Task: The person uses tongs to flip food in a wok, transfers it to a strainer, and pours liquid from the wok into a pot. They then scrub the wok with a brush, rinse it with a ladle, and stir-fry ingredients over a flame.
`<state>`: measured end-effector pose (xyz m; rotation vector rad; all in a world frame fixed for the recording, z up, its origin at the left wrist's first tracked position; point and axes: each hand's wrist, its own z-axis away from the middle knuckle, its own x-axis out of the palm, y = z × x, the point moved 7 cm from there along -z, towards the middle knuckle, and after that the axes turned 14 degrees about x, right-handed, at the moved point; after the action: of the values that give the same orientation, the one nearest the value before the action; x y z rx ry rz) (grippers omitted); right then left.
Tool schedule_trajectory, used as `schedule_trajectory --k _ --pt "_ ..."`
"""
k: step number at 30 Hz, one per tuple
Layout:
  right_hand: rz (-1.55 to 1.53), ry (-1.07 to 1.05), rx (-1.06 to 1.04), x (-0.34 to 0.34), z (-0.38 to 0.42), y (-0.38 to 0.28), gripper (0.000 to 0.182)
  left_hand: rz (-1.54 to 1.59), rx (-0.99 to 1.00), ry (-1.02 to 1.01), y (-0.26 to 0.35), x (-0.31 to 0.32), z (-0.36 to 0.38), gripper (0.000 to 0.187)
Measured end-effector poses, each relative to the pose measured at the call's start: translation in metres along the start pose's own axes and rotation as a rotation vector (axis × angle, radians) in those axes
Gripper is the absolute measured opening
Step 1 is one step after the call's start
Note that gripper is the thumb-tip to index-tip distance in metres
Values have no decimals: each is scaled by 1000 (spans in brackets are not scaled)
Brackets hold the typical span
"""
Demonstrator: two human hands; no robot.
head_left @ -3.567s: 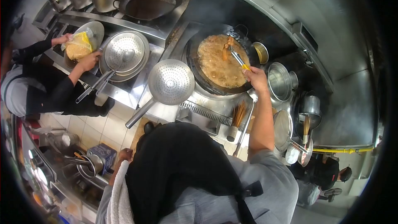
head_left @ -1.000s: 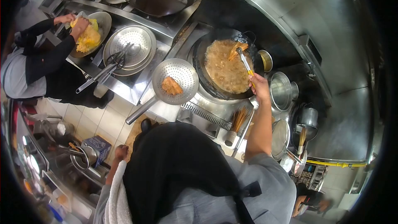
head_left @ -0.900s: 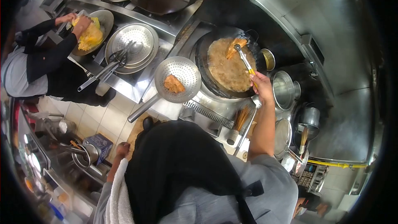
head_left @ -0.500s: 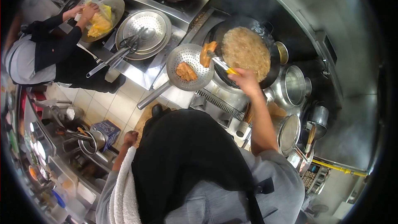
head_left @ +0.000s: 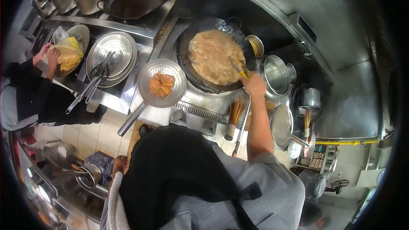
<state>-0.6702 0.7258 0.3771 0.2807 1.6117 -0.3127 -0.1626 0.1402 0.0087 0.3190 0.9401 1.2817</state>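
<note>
The right hand (head_left: pixel 254 84) grips the yellow-handled tongs (head_left: pixel 243 73), fingers closed around them, above the right-hand side of the wok (head_left: pixel 184 61). The far end of the tongs reaches into the bubbling foam (head_left: pixel 214 53) near the wok's right, near edge; whether the tips pinch anything there cannot be told. The left hand (head_left: pixel 120 165) is low at the person's left side, well apart from the stove, and whether its fingers are open or closed is unclear

The fried pieces (head_left: pixel 161 84) lie grouped around the middle of the strainer (head_left: pixel 176 90), which sits just left of the wok; its handle slants out past the stove's near edge. A brush (head_left: pixel 236 110) stands in a holder at the near edge, in front of the wok. To the wok's right are a small pot (head_left: pixel 255 45), a metal bowl (head_left: pixel 276 74) and, nearer, a round sieve (head_left: pixel 281 126)

Left of the strainer, utensils rest on stacked strainers (head_left: pixel 128 66). Beyond them, a co-worker's two hands (head_left: pixel 50 58) hold a bag of yellow food (head_left: pixel 69 55) over a pan (head_left: pixel 83 33)
</note>
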Motion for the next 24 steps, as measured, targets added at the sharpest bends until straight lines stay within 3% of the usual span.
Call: schedule_trajectory --k 2,6,7,9,11,13,15,16,24 --pt "25 -77 76 21 -48 27 57 -18 -16 -15 14 1 1 20" --pt "-60 -301 177 106 -127 53 61 -99 136 -9 -5 5 -22 22" --pt "-64 -300 179 124 -132 54 61 -202 193 -12 -15 6 -31 21" --pt "-152 -85 81 133 -135 42 60 -261 310 -16 -50 11 -48 21" --pt "-189 -92 101 93 -107 25 57 -320 426 -11 -49 11 -50 21" --pt "-222 -102 118 58 -88 15 53 -172 279 33 -44 6 -43 21" --pt "-230 -129 58 49 -80 18 46 -151 266 -2 -55 10 -43 21" --pt "-248 -35 10 46 -78 20 43 -130 258 -39 -55 12 -39 21" --pt "-345 -121 45 16 -65 34 45 -173 181 -52 -28 12 -26 26"
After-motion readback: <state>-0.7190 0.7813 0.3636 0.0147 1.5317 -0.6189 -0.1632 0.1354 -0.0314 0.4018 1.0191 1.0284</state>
